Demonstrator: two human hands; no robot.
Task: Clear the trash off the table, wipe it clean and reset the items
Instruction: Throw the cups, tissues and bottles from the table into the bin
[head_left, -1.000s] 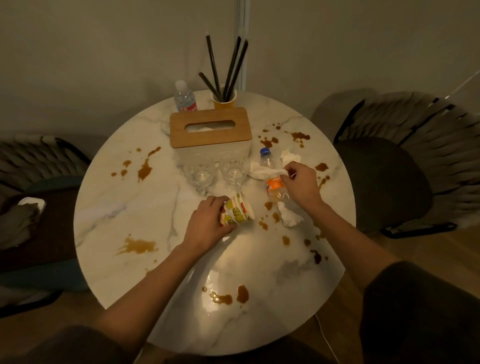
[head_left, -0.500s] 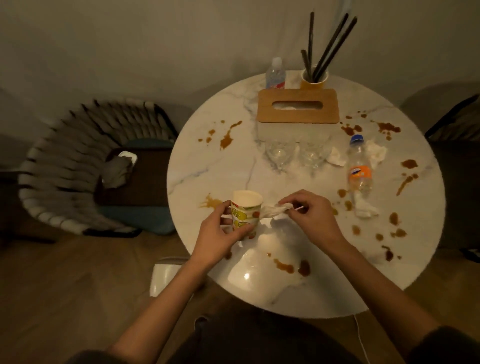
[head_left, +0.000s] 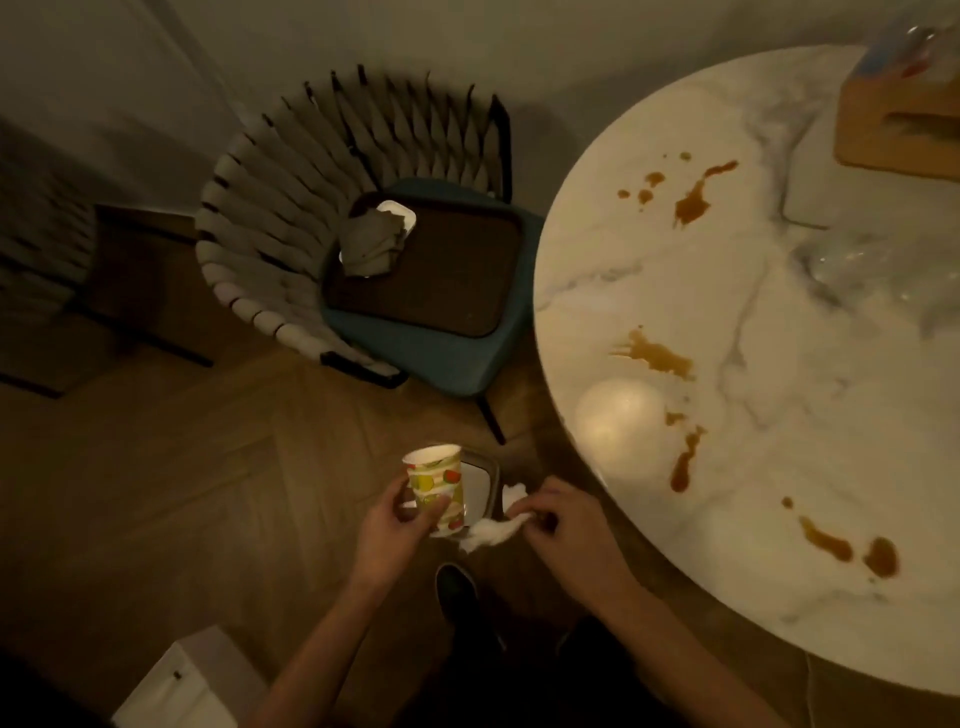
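I see the left hand (head_left: 389, 530) wrapped round the printed paper cup (head_left: 436, 488), upright, out over the floor, left of the table (head_left: 779, 441). The right hand (head_left: 566, 525), just beside it, pinches a crumpled tissue (head_left: 491, 530) by the cup's base. Brown stains (head_left: 691, 202) on the marble.

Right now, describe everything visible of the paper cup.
The paper cup is pale, printed with yellow, green and red fruit. It looks like thin paper, uncrushed, its round mouth open and pale inside; contents are hidden. It is nearly upright, tipped slightly left. The left hand holds its lower half, thumb across the front. It hangs off the table, above the wooden floor, with a white tissue close beside its base.
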